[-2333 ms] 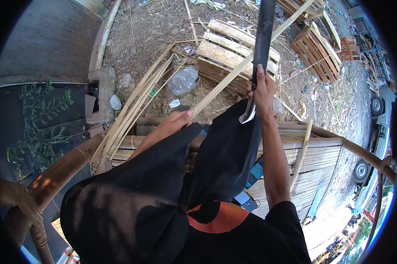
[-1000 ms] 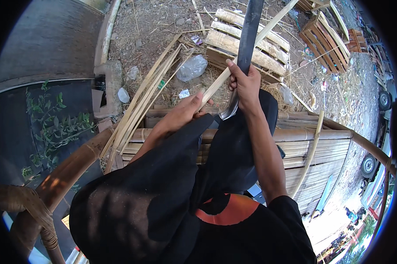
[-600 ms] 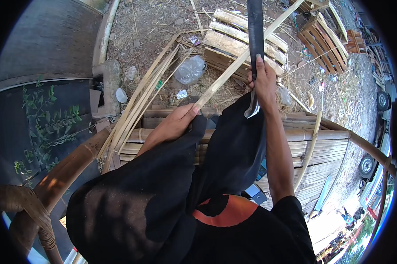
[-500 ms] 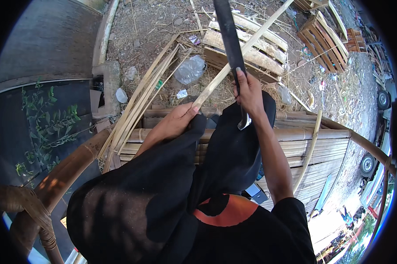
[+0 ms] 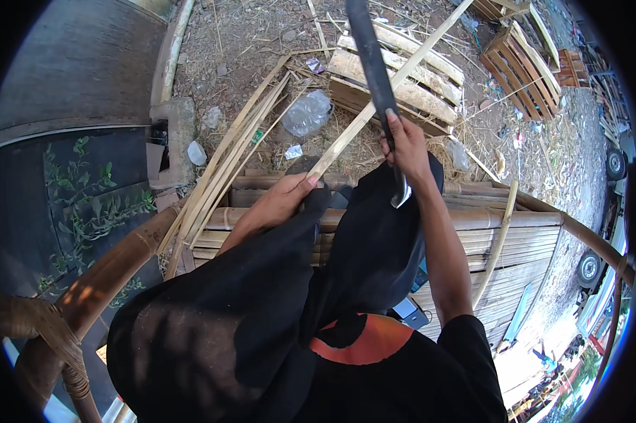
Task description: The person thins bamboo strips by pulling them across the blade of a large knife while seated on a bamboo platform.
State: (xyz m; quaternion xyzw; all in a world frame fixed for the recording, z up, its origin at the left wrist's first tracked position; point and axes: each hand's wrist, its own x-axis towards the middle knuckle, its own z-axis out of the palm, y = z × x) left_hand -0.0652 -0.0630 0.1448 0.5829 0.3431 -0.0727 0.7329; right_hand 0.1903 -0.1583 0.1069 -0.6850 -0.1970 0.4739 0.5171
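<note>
My left hand [image 5: 288, 195] is closed on the near end of a long, pale bamboo strip [image 5: 352, 131], beside my left knee. The strip runs away to the upper right, over a slatted crate. My right hand [image 5: 407, 149] grips a machete [image 5: 371, 56] near its handle, above my right knee. Its dark blade points away from me, and the shiny curved handle end shows below my fist. Blade and strip cross just beyond my right hand; whether they touch I cannot tell.
Several long strips [image 5: 223, 158] lean on the bamboo bench frame [image 5: 466, 220] at left. Wooden crates [image 5: 431, 88] stand on the littered ground ahead, with another crate [image 5: 521, 70] at the right. A clear plastic bag [image 5: 308, 113] lies before my feet. One pole [image 5: 498, 243] crosses the bench.
My right hand and the machete have shifted slightly right and nearer to me. The left hand keeps its hold on the bamboo strip, almost unmoved.
</note>
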